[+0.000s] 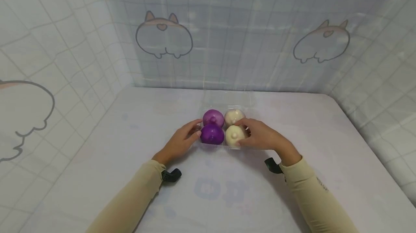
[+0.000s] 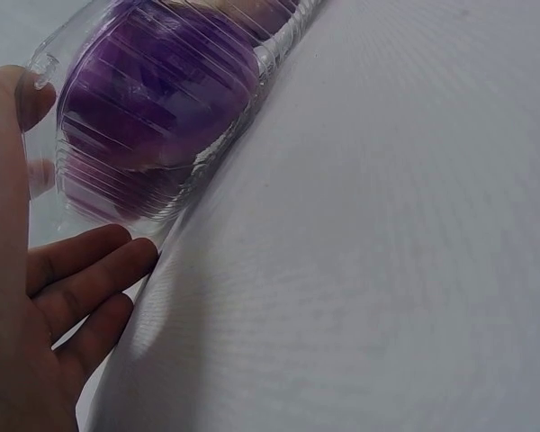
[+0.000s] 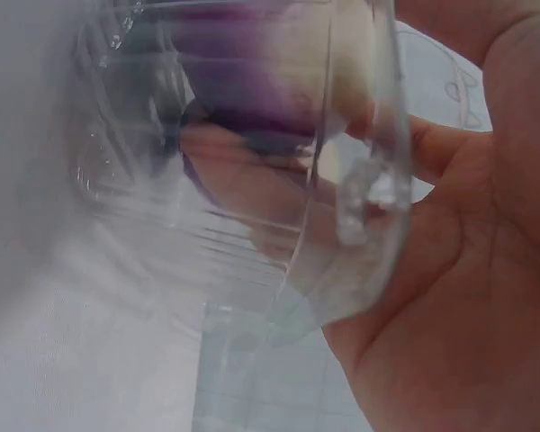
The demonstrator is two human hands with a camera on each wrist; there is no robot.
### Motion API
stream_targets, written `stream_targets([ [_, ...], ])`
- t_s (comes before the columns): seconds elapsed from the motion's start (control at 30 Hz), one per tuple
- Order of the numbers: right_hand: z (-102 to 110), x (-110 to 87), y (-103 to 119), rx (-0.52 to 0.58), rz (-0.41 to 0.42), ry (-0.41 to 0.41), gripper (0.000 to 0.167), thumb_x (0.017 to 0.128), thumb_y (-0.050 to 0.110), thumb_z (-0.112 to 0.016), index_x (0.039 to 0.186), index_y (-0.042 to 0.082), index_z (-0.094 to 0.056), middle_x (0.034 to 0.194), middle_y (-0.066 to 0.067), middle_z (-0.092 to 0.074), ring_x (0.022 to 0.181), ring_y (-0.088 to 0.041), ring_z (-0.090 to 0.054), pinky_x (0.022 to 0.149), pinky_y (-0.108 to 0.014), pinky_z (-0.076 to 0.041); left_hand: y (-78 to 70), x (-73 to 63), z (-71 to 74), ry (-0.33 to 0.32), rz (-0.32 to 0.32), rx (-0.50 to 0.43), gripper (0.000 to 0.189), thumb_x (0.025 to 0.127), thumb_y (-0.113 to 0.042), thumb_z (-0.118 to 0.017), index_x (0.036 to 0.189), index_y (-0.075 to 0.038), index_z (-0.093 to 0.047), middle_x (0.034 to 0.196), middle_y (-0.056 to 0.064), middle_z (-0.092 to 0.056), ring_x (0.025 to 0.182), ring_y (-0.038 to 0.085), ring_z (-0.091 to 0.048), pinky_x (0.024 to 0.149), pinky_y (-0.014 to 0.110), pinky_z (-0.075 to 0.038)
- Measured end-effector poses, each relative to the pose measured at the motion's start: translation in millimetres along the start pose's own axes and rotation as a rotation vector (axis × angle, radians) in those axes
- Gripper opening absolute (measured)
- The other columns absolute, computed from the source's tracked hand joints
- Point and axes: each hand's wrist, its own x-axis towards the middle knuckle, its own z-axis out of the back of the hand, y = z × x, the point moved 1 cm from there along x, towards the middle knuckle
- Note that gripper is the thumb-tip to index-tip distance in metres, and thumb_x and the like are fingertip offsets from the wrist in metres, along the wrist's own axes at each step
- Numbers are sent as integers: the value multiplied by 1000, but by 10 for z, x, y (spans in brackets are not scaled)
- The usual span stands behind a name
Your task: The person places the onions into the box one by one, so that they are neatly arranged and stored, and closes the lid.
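Observation:
A clear plastic clamshell box [image 1: 229, 147] holds two glossy purple onion-like balls and two cream ones, each with a small nub on top. My right hand [image 1: 261, 135] grips the front cream ball [image 1: 234, 136], thumb at its near side and fingers behind. In the right wrist view, fingers show through the box's wall [image 3: 252, 243]. At the box's left side, my left hand [image 1: 180, 141] holds the edge by the front purple ball [image 1: 212, 134], thumb and index finger overlapping the plastic, the other fingers [image 2: 90, 288] loosely bent. Behind sit the lighter purple ball [image 1: 213, 118] and second cream ball [image 1: 234, 115].
The box's clear lid [image 1: 228, 98] lies folded back toward the rear wall. A pale cloth with faint prints covers the table [image 1: 208, 193]. Grid-patterned curtains [image 1: 234, 45] with cartoon drawings enclose the back and both sides.

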Motion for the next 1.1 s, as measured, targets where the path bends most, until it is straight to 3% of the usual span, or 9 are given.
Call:
stream_targets([
  [0.43,12,-45,-16,-22,36,30,58,94,28,-72,143,5,-50,119,-6,-61,103,-20,-59,88,-39,-51,11,6,-8,-8,-28,2,52,105,-40,-50,153,-23,-41,134,5,-60,119,20,-58,105,47,-44],
  [0.77,-23,-51,-9,-5,65,25,59,94,28,-72,142,1,-51,126,-10,-58,108,-22,-58,92,-43,-52,57,-9,-46,-11,-26,15,51,105,-39,-51,153,-25,-41,135,4,-60,118,19,-58,104,45,-45],
  [1.1,-4,-40,19,-40,63,6,52,96,27,-69,139,1,-54,114,-5,-61,101,-20,-57,87,-40,-51,67,1,-48,-15,-33,-1,52,105,-39,-51,153,-25,-41,135,4,-59,118,19,-58,104,46,-45],
])
